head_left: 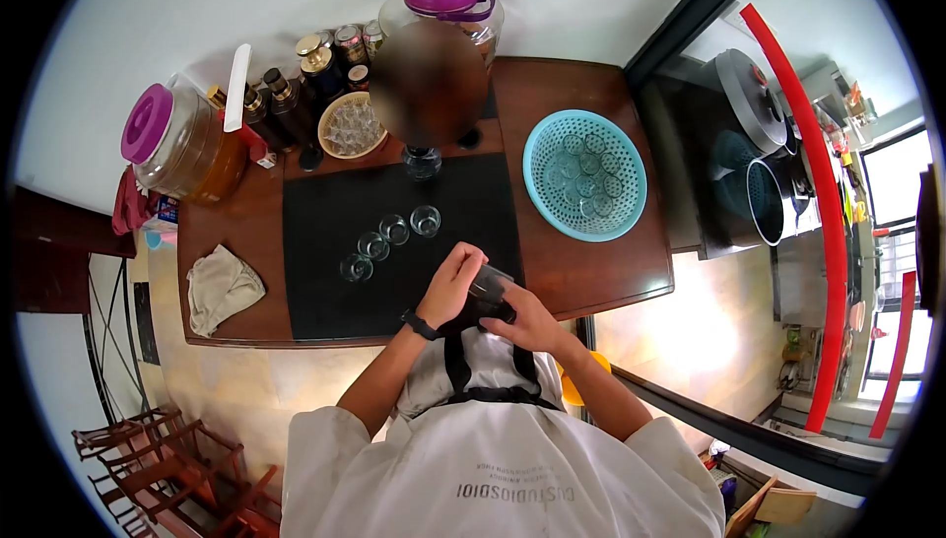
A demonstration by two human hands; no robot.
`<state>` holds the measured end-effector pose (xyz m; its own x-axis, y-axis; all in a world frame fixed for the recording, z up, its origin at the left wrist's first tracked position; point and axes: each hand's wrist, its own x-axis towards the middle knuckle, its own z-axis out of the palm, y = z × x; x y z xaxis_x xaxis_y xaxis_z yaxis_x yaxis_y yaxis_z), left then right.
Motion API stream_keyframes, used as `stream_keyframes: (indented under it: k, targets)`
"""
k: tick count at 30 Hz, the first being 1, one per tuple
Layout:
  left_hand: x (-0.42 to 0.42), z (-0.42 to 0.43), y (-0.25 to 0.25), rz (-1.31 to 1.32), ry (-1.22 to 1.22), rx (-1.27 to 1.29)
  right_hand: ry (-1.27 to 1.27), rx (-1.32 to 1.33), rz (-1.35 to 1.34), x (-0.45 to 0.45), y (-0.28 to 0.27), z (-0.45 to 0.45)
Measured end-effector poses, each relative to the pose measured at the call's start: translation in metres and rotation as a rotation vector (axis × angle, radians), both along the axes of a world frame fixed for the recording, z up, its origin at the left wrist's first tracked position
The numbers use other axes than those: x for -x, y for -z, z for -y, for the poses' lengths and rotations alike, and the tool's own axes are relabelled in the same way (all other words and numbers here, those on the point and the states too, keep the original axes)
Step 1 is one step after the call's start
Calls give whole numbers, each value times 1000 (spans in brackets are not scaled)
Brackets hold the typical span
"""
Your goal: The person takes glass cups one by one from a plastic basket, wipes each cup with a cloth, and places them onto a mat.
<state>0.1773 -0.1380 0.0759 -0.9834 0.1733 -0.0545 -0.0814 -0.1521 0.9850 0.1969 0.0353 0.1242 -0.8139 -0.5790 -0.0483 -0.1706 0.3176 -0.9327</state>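
Close to my body at the table's front edge, a small see-through glass (488, 284), dark against what lies behind it, is between my two hands. My left hand (453, 284), with a black band on its wrist, has its fingers closed on the glass's left side. My right hand (524, 319) grips it from the right, fingers curled over it. Just beyond, on the black mat (448, 233), a slanted row of several clear glasses (394, 230) stands. Many similar glasses (588, 178) lie in the light-blue perforated basket (633, 198) to the right.
A crumpled beige cloth (223, 290) lies on the left of the wooden table (581, 277). Along the back are a small round basket (331, 137), dark bottles (286, 104), cans (350, 43) and two purple-lidded jars (202, 149). A blurred brown round shape (429, 85) covers the back middle.
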Motion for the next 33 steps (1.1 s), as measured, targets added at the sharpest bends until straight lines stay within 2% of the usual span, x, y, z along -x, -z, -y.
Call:
stream_keyframes:
  k: [3,5,6,7,8,9,13,15,16,18,20,21,22,24,25,27,29,31,32,33]
  targets:
    - [2,-3,-13,17,21,62,20,86,24,2,-9,-1]
    - [3,-3,-25,-22,30,149,28,200,270,1,-10,-6]
    - [3,-3,-33,-57,37,233,33,201,268,1,-10,-10]
    - [4,-3,-39,-57,41,233,63,400,569,0,-7,-14]
    - [8,-2,-44,-249,39,241,90,598,872,0,-3,-18]
    - [11,-2,-47,-439,36,248,38,747,933,2,2,-20]
    - [20,5,-49,-569,105,286,155,571,889,3,-13,-17]
    - [14,4,-47,-367,110,207,187,204,257,4,-33,-7]
    - [11,7,-49,-368,114,207,191,205,256,5,-31,-6]
    - [5,17,-55,118,267,-71,121,46,-246,7,-24,-5]
    - [2,16,-45,92,252,-30,109,-1,-331,5,-12,-4]
    - [1,15,-44,47,233,92,92,-50,-421,5,-11,-3]
    - [0,15,-44,3,215,214,89,-49,-418,3,-13,-2]
    - [-3,13,-42,-97,182,245,83,80,61,1,-24,-2]
    - [-4,13,-41,-195,151,276,86,80,61,1,-24,-4]
    - [-2,16,-46,-289,191,308,132,397,740,2,-22,-11]
    - [1,20,-53,-378,227,340,101,455,782,3,-6,-18]
    - [7,23,-59,-441,315,377,68,512,822,5,-13,-16]
    - [7,24,-60,-442,312,378,93,384,650,5,-21,-15]
    - [6,25,-60,-300,329,325,113,258,476,6,-30,-12]
